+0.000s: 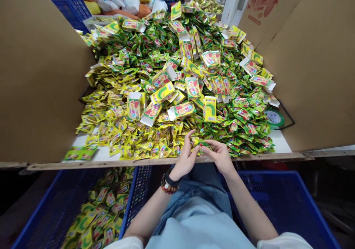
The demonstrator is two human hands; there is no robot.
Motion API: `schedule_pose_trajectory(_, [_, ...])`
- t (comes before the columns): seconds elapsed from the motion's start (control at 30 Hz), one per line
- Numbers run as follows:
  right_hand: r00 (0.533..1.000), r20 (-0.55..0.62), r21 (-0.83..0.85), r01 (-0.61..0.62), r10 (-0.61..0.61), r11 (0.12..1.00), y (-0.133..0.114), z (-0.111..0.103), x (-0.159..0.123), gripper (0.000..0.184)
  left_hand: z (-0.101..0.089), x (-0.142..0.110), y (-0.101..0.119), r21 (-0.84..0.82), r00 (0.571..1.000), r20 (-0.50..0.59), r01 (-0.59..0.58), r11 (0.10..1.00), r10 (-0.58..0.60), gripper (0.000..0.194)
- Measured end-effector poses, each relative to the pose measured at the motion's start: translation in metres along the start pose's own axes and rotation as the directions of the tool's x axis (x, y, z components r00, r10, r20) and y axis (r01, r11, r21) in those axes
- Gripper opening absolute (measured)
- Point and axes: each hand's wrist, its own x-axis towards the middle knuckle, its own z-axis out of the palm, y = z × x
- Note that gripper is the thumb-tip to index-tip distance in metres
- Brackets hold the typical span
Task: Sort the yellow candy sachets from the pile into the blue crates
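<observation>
Sachets point(133, 121) heaped across the table point(280, 142), and right at the six o'clock edge the hands are in close! Left hand point(185, 156) curled narrow, right hand point(219, 156) pinching a small green sachet point(203, 144) between fingertips. Printed cartons point(181, 110) scattered on the heap, and a blue crate point(59, 208) of sachets sits down at seven o'clock.
</observation>
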Motion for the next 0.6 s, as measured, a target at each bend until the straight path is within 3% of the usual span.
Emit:
schedule_pose_trajectory(0.03, [0.997,-0.066,0.002,0.029,-0.029,1.000,0.001,-0.003,0.000,0.038,-0.006,0.010,0.002,0.029,1.000,-0.015,0.008,1.000,-0.007,0.053])
schedule_pose_trajectory(0.1, [0.976,-0.195,-0.005,0.099,-0.098,0.995,0.002,-0.009,-0.001,0.037,-0.020,0.036,0.002,0.056,0.983,-0.171,0.085,0.995,-0.074,0.055])
schedule_pose_trajectory(0.17, [0.951,-0.270,-0.018,0.151,-0.151,0.988,0.002,-0.013,-0.003,0.035,-0.034,0.067,-0.004,0.021,0.914,-0.361,0.205,0.978,-0.184,0.051])
schedule_pose_trajectory(0.2, [0.945,-0.281,-0.026,0.166,-0.167,0.986,0.002,-0.015,-0.004,0.035,-0.040,0.081,-0.008,-0.019,0.886,-0.394,0.259,0.966,-0.245,0.047])
schedule_pose_trajectory(0.3, [0.941,-0.267,-0.067,0.198,-0.209,0.978,0.002,-0.016,-0.006,0.032,-0.045,0.109,-0.017,-0.137,0.883,-0.269,0.360,0.923,-0.384,0.032])
schedule_pose_trajectory(0.4, [0.932,-0.240,-0.148,0.242,-0.272,0.959,0.001,-0.018,-0.009,0.027,-0.042,0.106,-0.016,-0.199,0.901,-0.169,0.366,0.909,-0.400,0.024])
schedule_pose_trajectory(0.5, [0.920,-0.206,-0.228,0.286,-0.333,0.931,-0.001,-0.022,-0.012,0.022,-0.042,0.083,-0.008,-0.195,0.916,-0.287,0.230,0.953,-0.280,0.023])
schedule_pose_trajectory(0.6, [0.909,-0.161,-0.272,0.335,-0.385,0.902,-0.005,-0.022,-0.017,0.017,-0.040,0.057,0.001,-0.036,0.898,-0.425,0.111,0.993,-0.116,0.026])
